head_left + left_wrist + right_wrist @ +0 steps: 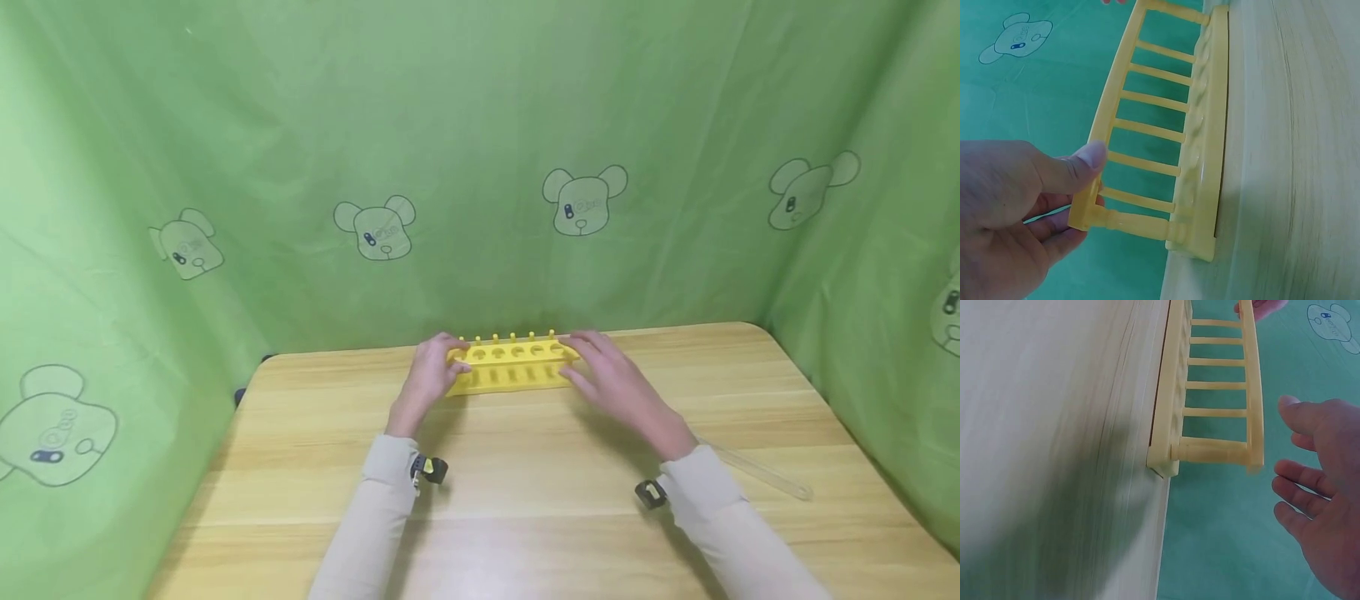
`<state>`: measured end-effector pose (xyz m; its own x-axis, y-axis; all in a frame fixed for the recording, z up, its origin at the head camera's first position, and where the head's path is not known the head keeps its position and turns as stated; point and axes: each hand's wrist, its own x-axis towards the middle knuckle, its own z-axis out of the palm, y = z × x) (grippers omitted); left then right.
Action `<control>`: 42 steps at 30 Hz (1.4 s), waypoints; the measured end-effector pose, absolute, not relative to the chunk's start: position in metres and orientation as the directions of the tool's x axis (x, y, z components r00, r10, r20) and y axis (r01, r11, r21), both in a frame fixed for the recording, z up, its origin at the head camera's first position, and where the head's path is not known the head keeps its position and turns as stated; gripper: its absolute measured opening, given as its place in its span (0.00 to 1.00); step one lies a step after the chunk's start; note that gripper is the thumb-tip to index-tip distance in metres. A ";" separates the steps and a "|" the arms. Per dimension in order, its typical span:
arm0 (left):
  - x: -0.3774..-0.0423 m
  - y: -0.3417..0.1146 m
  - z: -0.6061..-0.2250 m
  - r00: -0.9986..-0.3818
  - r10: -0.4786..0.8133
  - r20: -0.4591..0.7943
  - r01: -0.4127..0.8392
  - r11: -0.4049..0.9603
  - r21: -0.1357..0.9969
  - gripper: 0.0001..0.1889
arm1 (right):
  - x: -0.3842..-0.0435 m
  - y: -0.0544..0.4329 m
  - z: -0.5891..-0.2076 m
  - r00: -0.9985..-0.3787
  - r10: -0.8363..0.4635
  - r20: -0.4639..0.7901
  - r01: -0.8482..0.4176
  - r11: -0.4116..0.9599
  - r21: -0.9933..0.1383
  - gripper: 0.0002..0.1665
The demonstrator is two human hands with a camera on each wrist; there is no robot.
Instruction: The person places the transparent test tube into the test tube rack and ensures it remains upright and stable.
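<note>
A yellow plastic test tube rack (516, 361) stands upright on the wooden table near its back edge. It has a row of holes along the top and a row of pegs behind. My left hand (427, 375) grips the top bar at the left end; in the left wrist view the thumb lies over the bar and the fingers curl behind it. My right hand (1329, 481) is beside the right end of the rack, thumb and fingers spread. A gap shows between it and the rack (1253, 394) in the right wrist view. No tubes are visible in the rack.
A long, thin, clear object (765, 475) with a rounded end lies on the table (510, 517), partly hidden by the right forearm. Green curtains (480, 125) printed with bear faces hang behind the table and at both sides.
</note>
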<state>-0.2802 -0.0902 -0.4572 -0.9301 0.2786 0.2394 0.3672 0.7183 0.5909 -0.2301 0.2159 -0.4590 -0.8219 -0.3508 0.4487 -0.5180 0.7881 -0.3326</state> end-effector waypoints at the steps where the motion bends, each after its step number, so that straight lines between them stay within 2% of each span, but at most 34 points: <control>1: -0.280 -0.090 -0.456 -0.929 0.282 0.240 0.370 0.726 0.580 0.21 | -0.228 0.217 -0.459 -0.822 -0.350 0.449 -0.516 0.791 -0.329 0.31; 9: -0.278 -0.091 -0.453 -0.924 0.298 0.240 0.382 0.765 0.518 0.20 | -0.213 0.223 -0.464 -0.801 -0.361 0.476 -0.537 0.786 -0.307 0.29; 16: -0.277 -0.093 -0.454 -0.919 0.311 0.242 0.393 0.769 0.505 0.21 | -0.197 0.236 -0.468 -0.829 -0.328 0.454 -0.497 0.803 -0.329 0.31; 21: -0.278 -0.094 -0.455 -0.906 0.334 0.260 0.422 0.765 0.487 0.22 | -0.185 0.249 -0.467 -0.821 -0.314 0.476 -0.495 0.807 -0.321 0.31; 27: -0.280 -0.091 -0.455 -0.903 0.343 0.258 0.429 0.757 0.494 0.22 | -0.174 0.264 -0.466 -0.804 -0.304 0.512 -0.500 0.812 -0.302 0.31; 34: -0.281 -0.087 -0.454 -0.901 0.342 0.267 0.433 0.752 0.497 0.21 | -0.165 0.276 -0.470 -0.814 -0.316 0.487 -0.497 0.813 -0.304 0.29; 42: -0.281 -0.088 -0.455 -0.907 0.334 0.256 0.420 0.759 0.498 0.21 | -0.157 0.285 -0.476 -0.821 -0.323 0.470 -0.488 0.824 -0.287 0.32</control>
